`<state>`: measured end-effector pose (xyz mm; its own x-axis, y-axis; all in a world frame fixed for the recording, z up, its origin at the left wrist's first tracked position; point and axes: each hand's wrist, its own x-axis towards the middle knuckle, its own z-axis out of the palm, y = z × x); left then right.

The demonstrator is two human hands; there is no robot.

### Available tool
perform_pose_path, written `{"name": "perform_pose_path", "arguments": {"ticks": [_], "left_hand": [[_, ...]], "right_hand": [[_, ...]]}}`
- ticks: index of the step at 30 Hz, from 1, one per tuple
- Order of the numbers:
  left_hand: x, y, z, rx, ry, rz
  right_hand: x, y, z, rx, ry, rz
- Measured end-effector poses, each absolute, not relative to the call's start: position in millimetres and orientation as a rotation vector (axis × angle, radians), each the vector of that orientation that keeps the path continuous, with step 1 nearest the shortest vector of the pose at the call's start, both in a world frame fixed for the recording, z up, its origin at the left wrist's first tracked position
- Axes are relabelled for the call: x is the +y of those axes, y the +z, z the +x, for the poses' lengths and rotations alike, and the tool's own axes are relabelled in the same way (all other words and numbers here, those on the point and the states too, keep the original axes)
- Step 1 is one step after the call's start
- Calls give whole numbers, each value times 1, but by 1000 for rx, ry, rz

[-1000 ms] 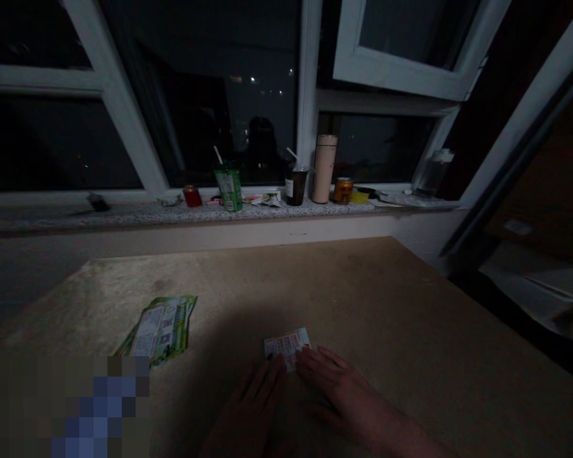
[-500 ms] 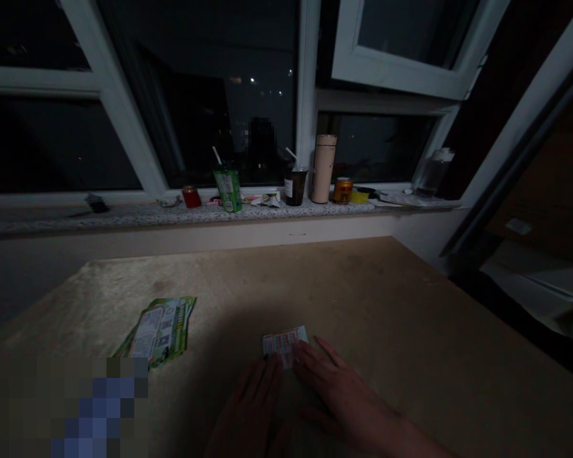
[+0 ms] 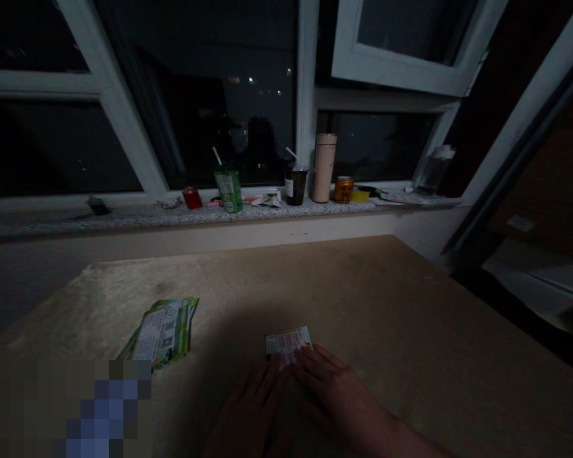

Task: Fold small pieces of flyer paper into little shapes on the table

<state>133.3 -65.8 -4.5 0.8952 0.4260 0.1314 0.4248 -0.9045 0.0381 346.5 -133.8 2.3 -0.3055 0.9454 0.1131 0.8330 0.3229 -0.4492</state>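
A small printed paper card (image 3: 286, 342) with rows of coloured boxes lies on the tan table (image 3: 363, 286). My left hand (image 3: 258, 397) rests flat, its fingertips at the card's near left edge. My right hand (image 3: 334, 385) also lies flat, with its fingertips over the card's near right corner. Fingers of both hands are stretched out, and neither grasps anything. The hands hide the near edge of the card. Off to the left lie several green printed packets (image 3: 165, 334), overlapping in a loose pile. The light is dim.
Behind the table runs a speckled windowsill (image 3: 262, 214). On it stand a red jar (image 3: 191, 198), a green cup (image 3: 228, 189) with a straw, a dark cup (image 3: 295, 187), a pink flask (image 3: 324, 168), an orange can (image 3: 344, 189) and a clear bottle (image 3: 435, 170). The lower left is pixelated.
The fingers of my right hand have drawn closer together at the card. My left hand has barely moved. The whole view has shifted slightly.
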Motion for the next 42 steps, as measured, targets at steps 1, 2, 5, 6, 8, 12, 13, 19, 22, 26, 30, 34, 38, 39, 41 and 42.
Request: {"name": "perform_pose_path", "arguments": {"ticks": [1,2,5,6,8,12,13,19,22,26,30,34,38,39,41,42], "left_hand": [[-66,-4,134,689,213,3041],[-67,-4,134,696,219,3037],[-68,-10,132,719,274,3044],[-69,-14,131,718,308,3053],[-69,-20,128,738,404,3060],[-71,-23,129,669,461,3057],[-72,-21,130,626,435,3052],[-76,-15,135,609,382,3029],[-75,-19,134,656,337,3094],[-75,-23,134,685,324,3209],[-75,-21,134,660,355,3314],[-74,-18,136,662,419,3357],[-73,-16,136,641,485,3361],[-73,-15,136,637,487,3356],[-74,-14,135,626,488,3349],[-74,-14,135,633,479,3343]], "right_hand": [[-133,2,345,-2229,427,-1598],[-133,2,345,-2222,414,-1606],[-132,0,344,-2221,389,-1600],[-132,0,344,-2220,384,-1597],[-133,-1,344,-2212,377,-1596],[-133,-3,343,-2208,387,-1609],[-133,-3,343,-2208,392,-1616],[-134,-5,344,-2221,435,-1615],[-135,-2,345,-2228,452,-1608],[-136,1,345,-2239,456,-1632],[-136,-5,348,-2263,475,-1608],[-138,-11,353,-2294,523,-1567],[-138,-11,355,-2323,552,-1517],[-137,-11,355,-2329,552,-1505],[-137,-9,354,-2330,556,-1488],[-137,-8,354,-2324,558,-1484]]}}
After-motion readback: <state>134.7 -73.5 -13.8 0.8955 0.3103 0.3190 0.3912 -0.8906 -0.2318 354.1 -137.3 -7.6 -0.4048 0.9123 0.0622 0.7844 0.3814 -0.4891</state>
